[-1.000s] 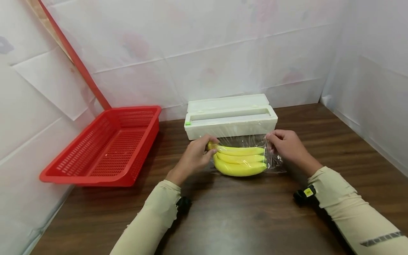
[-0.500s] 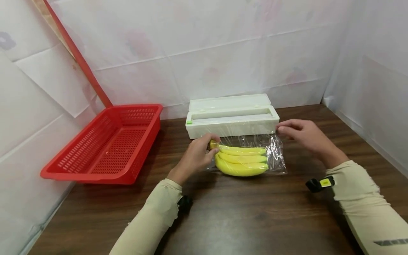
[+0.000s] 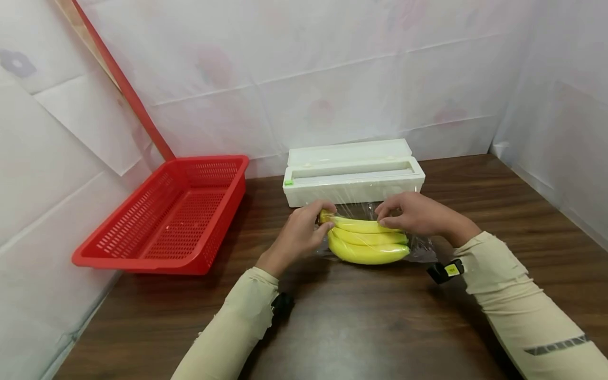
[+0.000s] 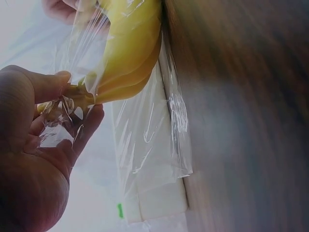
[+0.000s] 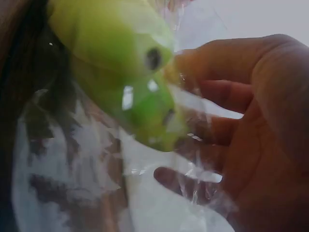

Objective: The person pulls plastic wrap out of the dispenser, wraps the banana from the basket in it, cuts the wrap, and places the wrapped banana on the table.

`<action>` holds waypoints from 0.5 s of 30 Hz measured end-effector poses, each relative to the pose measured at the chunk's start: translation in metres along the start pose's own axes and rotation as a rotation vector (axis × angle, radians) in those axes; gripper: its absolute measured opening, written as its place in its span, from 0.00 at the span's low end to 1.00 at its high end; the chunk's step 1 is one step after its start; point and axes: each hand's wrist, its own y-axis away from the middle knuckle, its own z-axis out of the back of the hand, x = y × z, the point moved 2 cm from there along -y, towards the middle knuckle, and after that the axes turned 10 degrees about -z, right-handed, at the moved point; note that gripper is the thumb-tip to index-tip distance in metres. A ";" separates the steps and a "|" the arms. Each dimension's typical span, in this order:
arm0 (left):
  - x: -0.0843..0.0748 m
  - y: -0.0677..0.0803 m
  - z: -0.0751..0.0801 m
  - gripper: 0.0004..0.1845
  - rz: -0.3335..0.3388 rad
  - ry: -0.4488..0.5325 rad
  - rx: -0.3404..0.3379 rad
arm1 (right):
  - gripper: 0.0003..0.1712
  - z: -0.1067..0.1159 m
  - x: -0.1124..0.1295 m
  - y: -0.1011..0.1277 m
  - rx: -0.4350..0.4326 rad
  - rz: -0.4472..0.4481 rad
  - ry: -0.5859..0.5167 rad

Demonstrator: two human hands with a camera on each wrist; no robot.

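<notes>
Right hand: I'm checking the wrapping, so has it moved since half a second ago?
Yes. The right hand has come left from the right end of the white film dispenser onto the bananas.

Your head view is bright, evenly lit, sharp; both wrist views blur, with glare on the clear plastic film [image 4: 154, 125].

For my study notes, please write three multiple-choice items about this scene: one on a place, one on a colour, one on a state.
1. Where is the white dispenser box?
A. behind the bananas
B. inside the basket
C. at the near table edge

2. What colour is the basket?
A. blue
B. red
C. green

3. What does the left hand do?
A. lies flat on the table
B. grips the basket
C. pinches the stem end of the bananas

Answers:
1 A, it stands just beyond them by the wall.
2 B, its mesh is red.
3 C, fingers close on the film-covered stem.
</notes>
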 end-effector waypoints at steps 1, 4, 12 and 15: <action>-0.001 0.000 0.000 0.13 -0.003 0.000 -0.002 | 0.07 0.000 -0.001 0.000 -0.007 -0.009 -0.020; -0.003 -0.002 0.001 0.13 -0.015 -0.003 -0.004 | 0.09 0.000 -0.002 0.001 -0.034 -0.035 -0.109; -0.007 -0.002 0.004 0.14 0.016 -0.014 0.020 | 0.16 -0.007 -0.005 -0.003 -0.084 -0.180 -0.334; -0.009 0.000 0.005 0.13 0.035 -0.018 0.024 | 0.15 -0.011 -0.002 -0.005 -0.120 -0.198 -0.347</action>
